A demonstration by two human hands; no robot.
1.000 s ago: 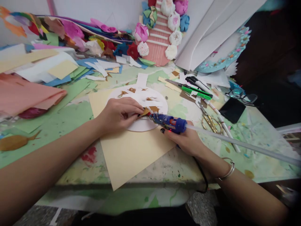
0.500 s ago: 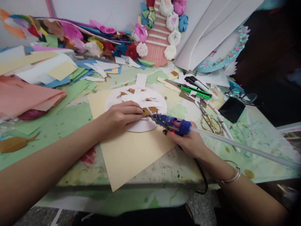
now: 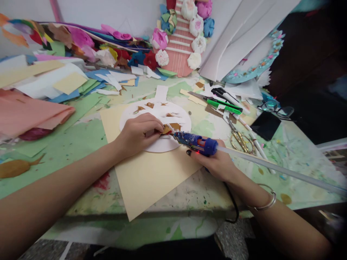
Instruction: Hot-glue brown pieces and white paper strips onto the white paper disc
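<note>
My left hand (image 3: 138, 134) is closed in a pinch on a small brown paper piece (image 3: 170, 128), holding it over a white paper circle (image 3: 162, 115). The circle lies on a cream paper sheet (image 3: 146, 173) and bears several small brown scraps. My right hand (image 3: 217, 164) is wrapped round a blue glue gun (image 3: 196, 142), its nozzle touching the brown piece. A long clear glue stick (image 3: 276, 168) runs out of the gun's back toward the right. A metal bangle (image 3: 264, 204) sits on my right wrist.
Gold-handled scissors (image 3: 240, 139), a green utility knife (image 3: 225, 105) and pens lie right of the circle. Eyeglasses (image 3: 278, 108) and a black card (image 3: 265, 126) sit further right. Coloured paper piles (image 3: 40, 94) and paper flowers (image 3: 184, 36) fill the left and back. The table edge (image 3: 162, 213) is near me.
The glue gun's nozzle has stayed at the brown piece while both hands shifted slightly. The view drifted a little.
</note>
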